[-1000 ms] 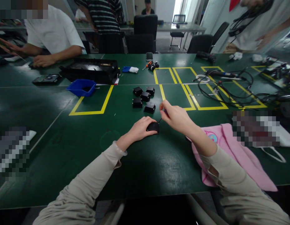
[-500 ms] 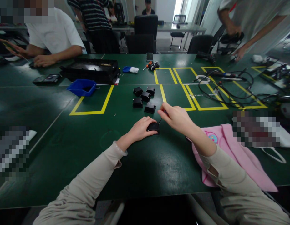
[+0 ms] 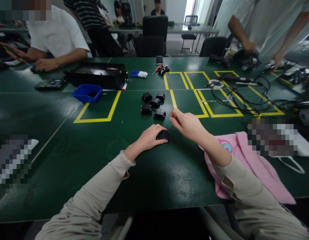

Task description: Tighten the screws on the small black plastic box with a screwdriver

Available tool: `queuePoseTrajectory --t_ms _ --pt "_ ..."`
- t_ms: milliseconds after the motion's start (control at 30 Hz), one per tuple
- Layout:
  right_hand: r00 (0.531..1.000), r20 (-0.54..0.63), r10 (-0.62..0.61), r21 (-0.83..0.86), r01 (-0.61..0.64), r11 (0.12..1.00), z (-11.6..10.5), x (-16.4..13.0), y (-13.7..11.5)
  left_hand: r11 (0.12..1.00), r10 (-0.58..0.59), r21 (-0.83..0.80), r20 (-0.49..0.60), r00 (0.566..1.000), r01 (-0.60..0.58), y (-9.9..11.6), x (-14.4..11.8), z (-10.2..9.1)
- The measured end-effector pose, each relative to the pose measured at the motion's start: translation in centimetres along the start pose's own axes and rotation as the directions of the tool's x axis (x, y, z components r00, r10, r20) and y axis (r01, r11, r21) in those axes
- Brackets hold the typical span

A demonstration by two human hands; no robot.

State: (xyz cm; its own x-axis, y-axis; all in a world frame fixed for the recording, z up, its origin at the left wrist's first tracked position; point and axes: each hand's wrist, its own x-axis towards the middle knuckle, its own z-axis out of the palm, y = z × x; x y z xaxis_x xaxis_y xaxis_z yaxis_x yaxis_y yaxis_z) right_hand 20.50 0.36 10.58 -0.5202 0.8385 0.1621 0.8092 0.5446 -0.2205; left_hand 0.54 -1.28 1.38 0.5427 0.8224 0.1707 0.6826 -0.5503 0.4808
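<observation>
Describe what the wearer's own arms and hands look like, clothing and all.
Both arms wear long beige sleeves, loose and creased. The left hand and right hand are bare, without gloves, and no rings are visible. A thin, pale bangle circles the left wrist at the cuff.

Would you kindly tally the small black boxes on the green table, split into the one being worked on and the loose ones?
Black box under the left hand with the right hand beside it, box: 1
Loose black boxes grouped behind it: 5
Total: 6
</observation>
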Motion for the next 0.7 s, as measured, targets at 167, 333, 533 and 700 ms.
queuePoseTrajectory --t_ms 167,333,533,700 --pt "1.0 -0.002 -0.012 0.023 0.012 1.0 -0.28 -0.09 -0.05 1.0 -0.011 0.005 0.003 1.0 0.011 -0.03 0.0 0.01" --pt "1.0 0.021 -0.005 -0.025 0.005 1.0 -0.2 0.03 0.12 1.0 -0.008 0.004 0.002 1.0 0.008 -0.03 -0.03 -0.01" --pt "1.0 0.014 -0.023 0.044 0.022 0.999 -0.29 -0.02 0.27 1.0 -0.015 -0.004 0.007 1.0 0.015 0.04 -0.02 -0.1" --pt "1.0 0.022 -0.013 0.028 0.012 1.0 -0.24 -0.01 0.44 1.0 -0.017 -0.008 0.004 1.0 0.017 0.05 -0.04 -0.09"
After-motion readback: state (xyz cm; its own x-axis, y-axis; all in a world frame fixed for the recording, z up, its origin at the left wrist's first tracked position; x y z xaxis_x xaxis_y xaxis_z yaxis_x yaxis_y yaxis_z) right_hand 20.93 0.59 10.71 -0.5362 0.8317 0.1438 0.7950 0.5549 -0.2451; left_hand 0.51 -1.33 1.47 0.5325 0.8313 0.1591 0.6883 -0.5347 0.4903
